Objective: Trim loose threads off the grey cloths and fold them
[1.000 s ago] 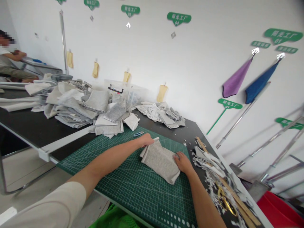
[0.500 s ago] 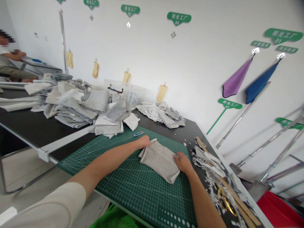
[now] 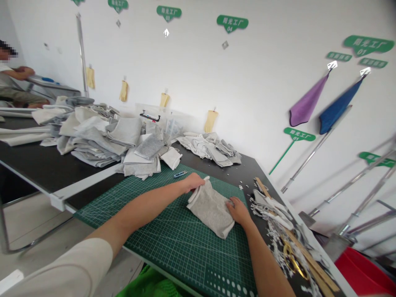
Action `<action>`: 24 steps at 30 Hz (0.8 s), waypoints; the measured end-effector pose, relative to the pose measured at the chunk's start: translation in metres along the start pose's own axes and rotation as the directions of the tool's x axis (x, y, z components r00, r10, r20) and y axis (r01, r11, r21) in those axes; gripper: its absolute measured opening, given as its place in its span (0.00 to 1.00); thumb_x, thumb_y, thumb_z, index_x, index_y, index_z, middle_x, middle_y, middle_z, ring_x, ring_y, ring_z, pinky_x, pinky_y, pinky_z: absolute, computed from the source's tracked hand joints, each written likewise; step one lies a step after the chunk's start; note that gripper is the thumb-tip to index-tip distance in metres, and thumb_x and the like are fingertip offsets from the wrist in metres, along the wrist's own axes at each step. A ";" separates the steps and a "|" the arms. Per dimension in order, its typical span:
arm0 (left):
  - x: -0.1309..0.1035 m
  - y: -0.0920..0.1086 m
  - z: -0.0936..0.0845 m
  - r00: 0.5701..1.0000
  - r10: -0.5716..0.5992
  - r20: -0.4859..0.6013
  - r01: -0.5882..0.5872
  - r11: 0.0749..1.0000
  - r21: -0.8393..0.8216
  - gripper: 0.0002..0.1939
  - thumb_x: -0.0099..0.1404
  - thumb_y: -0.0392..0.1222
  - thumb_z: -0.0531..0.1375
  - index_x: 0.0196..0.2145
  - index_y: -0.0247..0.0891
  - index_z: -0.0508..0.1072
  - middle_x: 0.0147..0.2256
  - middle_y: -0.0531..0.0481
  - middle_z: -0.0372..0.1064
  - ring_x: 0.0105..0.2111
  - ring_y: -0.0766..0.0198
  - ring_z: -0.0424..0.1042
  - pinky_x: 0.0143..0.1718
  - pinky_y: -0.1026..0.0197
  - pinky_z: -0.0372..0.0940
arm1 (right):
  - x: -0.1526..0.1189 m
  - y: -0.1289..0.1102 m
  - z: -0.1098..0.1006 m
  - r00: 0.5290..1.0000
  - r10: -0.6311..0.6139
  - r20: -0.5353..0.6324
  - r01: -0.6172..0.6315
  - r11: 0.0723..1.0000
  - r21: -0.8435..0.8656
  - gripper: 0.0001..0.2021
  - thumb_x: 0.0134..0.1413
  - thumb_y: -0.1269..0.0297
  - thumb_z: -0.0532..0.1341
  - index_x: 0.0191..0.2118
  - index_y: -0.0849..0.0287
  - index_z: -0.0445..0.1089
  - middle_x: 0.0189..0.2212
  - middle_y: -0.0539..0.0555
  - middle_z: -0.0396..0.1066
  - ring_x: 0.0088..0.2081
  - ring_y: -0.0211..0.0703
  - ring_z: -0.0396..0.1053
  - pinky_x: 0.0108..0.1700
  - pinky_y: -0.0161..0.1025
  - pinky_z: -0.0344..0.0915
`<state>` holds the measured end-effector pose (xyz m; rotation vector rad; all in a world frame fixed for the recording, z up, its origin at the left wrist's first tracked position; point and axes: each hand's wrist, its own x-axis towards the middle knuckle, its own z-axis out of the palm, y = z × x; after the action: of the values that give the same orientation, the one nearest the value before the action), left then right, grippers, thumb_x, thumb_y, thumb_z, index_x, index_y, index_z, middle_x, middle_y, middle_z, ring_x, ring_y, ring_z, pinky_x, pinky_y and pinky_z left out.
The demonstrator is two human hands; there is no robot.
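Observation:
A piece of light grey cloth point(image 3: 212, 208), folded in layers, lies on the green cutting mat point(image 3: 148, 210). My left hand point(image 3: 194, 182) pinches its upper left corner, where a pale edge sticks up above the fingers. At the cloth's right edge rests my right hand point(image 3: 239, 210), its thumb and fingers closed around the fabric there. The left side of the cloth is lifted a little and the layers show at its edge. Just beyond my left hand, small blue thread snips point(image 3: 180, 174) lie on the mat.
Heaps of folded grey and white cloth point(image 3: 95, 136) cover the table's left side. Another cloth pile point(image 3: 213, 148) lies at the back. To the right are white scraps, a wooden ruler point(image 3: 312, 264) and gold-handled scissors point(image 3: 293, 260). A person point(image 3: 15, 78) sits far left.
My left hand has moved slightly right and up, drawing the cloth's left corner with it toward the right hand. My right hand stays in place.

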<state>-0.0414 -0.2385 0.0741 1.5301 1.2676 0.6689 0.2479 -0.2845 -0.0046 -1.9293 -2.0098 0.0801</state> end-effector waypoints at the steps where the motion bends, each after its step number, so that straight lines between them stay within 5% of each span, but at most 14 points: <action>1: -0.003 0.005 0.004 0.999 0.024 0.020 -0.024 1.000 -0.015 0.09 0.54 0.40 0.59 0.31 0.32 0.70 0.20 0.54 0.62 0.18 0.69 0.63 0.17 0.68 0.57 | 0.000 -0.001 -0.001 1.000 0.000 -0.005 0.000 1.000 0.022 0.25 0.57 0.50 0.50 0.50 0.64 0.68 0.53 0.62 0.64 0.55 0.50 0.61 0.58 0.42 0.52; 8: -0.019 0.030 0.042 0.979 0.124 0.161 -0.116 0.991 -0.061 0.09 0.53 0.39 0.59 0.34 0.34 0.71 0.21 0.55 0.63 0.17 0.70 0.63 0.17 0.69 0.57 | -0.003 -0.003 -0.008 0.998 0.041 -0.040 -0.032 0.978 0.205 0.31 0.60 0.44 0.38 0.42 0.60 0.71 0.42 0.60 0.72 0.47 0.48 0.68 0.51 0.42 0.60; 16: -0.019 0.024 0.091 0.961 0.101 0.257 -0.123 0.990 0.069 0.06 0.52 0.40 0.61 0.28 0.34 0.70 0.15 0.58 0.56 0.13 0.70 0.58 0.14 0.68 0.56 | 0.001 0.013 0.001 0.981 0.158 -0.111 -0.088 0.876 0.474 0.40 0.58 0.39 0.34 0.53 0.67 0.66 0.50 0.64 0.68 0.54 0.48 0.64 0.59 0.45 0.54; 24: -0.026 0.030 0.117 0.948 0.178 0.263 -0.229 0.958 0.175 0.05 0.49 0.39 0.60 0.23 0.36 0.66 0.14 0.57 0.53 0.15 0.69 0.58 0.15 0.67 0.55 | 0.005 0.015 -0.003 0.979 0.178 -0.104 -0.055 0.713 0.699 0.42 0.56 0.36 0.33 0.55 0.67 0.64 0.53 0.64 0.66 0.52 0.48 0.67 0.56 0.45 0.60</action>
<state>0.0641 -0.3019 0.0651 1.8701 1.0225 0.4718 0.2626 -0.2795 -0.0051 -1.4910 -1.4344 0.6028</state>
